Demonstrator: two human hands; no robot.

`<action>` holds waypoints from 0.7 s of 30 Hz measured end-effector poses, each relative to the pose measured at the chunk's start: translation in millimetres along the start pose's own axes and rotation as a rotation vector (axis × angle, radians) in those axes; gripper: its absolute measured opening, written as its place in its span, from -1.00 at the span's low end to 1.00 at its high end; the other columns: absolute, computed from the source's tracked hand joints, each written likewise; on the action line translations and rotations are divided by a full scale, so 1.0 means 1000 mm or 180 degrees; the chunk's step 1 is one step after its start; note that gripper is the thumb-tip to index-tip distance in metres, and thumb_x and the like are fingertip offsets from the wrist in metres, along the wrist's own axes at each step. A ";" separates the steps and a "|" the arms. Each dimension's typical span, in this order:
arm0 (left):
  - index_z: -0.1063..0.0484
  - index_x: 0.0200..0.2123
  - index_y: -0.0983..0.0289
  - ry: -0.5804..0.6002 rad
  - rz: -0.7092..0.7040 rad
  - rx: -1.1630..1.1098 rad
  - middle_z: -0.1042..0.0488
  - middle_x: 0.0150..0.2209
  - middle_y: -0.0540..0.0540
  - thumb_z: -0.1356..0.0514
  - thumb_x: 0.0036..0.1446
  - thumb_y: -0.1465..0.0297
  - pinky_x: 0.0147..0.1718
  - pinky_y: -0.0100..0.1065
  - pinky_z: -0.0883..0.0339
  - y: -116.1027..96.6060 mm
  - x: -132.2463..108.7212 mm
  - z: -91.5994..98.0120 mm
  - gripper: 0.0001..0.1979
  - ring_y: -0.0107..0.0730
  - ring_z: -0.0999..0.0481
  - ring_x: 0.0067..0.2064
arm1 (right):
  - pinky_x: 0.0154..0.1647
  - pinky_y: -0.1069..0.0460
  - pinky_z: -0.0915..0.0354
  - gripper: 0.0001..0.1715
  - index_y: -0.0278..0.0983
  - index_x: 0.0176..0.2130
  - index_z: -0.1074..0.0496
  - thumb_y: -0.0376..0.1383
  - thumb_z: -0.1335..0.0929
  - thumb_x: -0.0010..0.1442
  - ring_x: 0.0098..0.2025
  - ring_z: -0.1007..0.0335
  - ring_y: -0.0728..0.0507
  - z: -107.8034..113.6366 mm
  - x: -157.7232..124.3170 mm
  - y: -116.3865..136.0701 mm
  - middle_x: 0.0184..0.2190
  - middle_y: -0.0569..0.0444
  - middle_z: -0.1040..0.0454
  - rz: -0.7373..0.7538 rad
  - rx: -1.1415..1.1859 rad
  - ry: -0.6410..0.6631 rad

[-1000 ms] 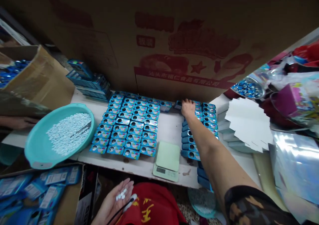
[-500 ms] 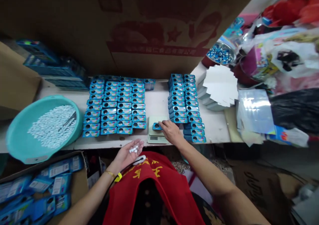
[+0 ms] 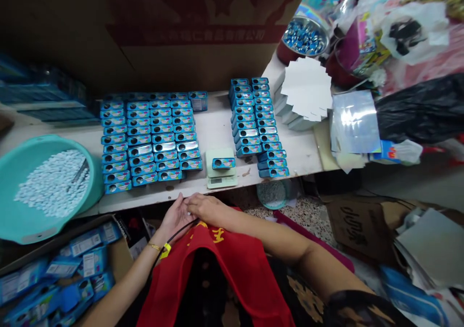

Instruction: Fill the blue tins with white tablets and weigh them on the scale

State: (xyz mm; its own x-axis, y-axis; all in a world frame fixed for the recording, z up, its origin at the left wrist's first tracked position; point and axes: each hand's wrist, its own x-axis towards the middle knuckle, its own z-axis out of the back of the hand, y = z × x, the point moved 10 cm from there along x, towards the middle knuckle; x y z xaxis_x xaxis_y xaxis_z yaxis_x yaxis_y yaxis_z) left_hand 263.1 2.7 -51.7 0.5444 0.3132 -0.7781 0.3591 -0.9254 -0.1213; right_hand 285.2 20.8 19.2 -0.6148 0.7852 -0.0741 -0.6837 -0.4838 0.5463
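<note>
My left hand (image 3: 176, 219) is turned palm up and cupped in front of the table edge. A small white tablet (image 3: 189, 213) shows in its palm; anything else there is covered. Over that palm lies my right hand (image 3: 207, 208), fingers bent together, their tips hidden. Beyond both hands, a pale digital scale (image 3: 222, 182) stands at the table's front edge. On it rests a small blue tin (image 3: 224, 163) with a dark round window, untouched by either hand.
Left of the scale stand rows of blue tins (image 3: 139, 160); more tins (image 3: 248, 119) stand right. A turquoise basin (image 3: 92, 172) of white tablets sits far left, above a carton of blue packs (image 3: 93, 262). White card stacks (image 3: 306, 88) lie right. A large cardboard box (image 3: 181, 61) walls the back.
My right hand has let go of the tin on the scale and moved down and left onto my left palm, covering most of the tablets. The view has swung somewhat right and down.
</note>
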 end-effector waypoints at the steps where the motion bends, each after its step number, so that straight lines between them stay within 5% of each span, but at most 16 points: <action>1: -0.31 -0.06 0.41 -0.0034 0.0010 -0.0008 -0.49 -0.29 0.22 0.08 0.18 0.27 -0.28 -0.29 -0.35 0.002 -0.002 0.002 -0.61 -0.35 -0.49 -0.37 | -0.19 0.07 -0.20 -0.82 -0.30 -0.19 -0.32 -0.35 -0.21 0.19 -0.15 -0.22 -0.05 0.001 -0.001 -0.001 -0.20 0.03 -0.36 -0.0015 0.0031 -0.0019; 8: -0.34 -0.15 0.44 0.0059 -0.0032 -0.0089 -0.48 -0.30 0.24 0.06 0.17 0.25 -0.14 -0.19 -0.29 0.004 -0.002 0.004 -0.62 -0.24 -0.48 -0.22 | -0.20 0.05 -0.21 -0.72 -0.25 -0.08 -0.26 -0.38 -0.20 0.19 -0.15 -0.20 -0.07 0.006 -0.001 0.006 -0.14 0.03 -0.33 0.0115 -0.0064 -0.0075; 15: -0.37 -0.29 0.41 0.0239 -0.0130 -0.0072 -0.48 -0.35 0.19 0.03 0.16 0.37 -0.14 -0.19 -0.29 0.002 0.001 -0.002 -0.74 -0.27 -0.48 -0.25 | -0.28 0.08 -0.22 -0.81 -0.28 -0.19 -0.34 -0.31 -0.22 0.18 -0.22 -0.21 -0.05 -0.001 -0.006 -0.016 -0.21 0.02 -0.33 -0.0202 0.0044 -0.0116; 21: -0.39 -0.35 0.41 0.0042 -0.0126 0.0078 -0.49 -0.43 0.17 0.04 0.17 0.43 -0.21 -0.24 -0.34 0.003 0.005 -0.004 -0.75 -0.35 -0.49 -0.37 | -0.30 0.08 -0.22 -0.82 -0.28 -0.24 -0.36 -0.33 -0.20 0.19 -0.21 -0.22 -0.05 -0.001 -0.008 -0.014 -0.21 0.03 -0.35 -0.0201 -0.0079 -0.0097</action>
State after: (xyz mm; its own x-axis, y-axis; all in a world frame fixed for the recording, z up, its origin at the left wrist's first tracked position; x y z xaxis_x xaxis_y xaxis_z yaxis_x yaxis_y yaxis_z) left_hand 270.5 2.1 -53.3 0.5400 0.3524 -0.7643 0.3620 -0.9171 -0.1671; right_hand 299.1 20.7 11.2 -0.5582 0.8256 -0.0821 -0.7305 -0.4421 0.5205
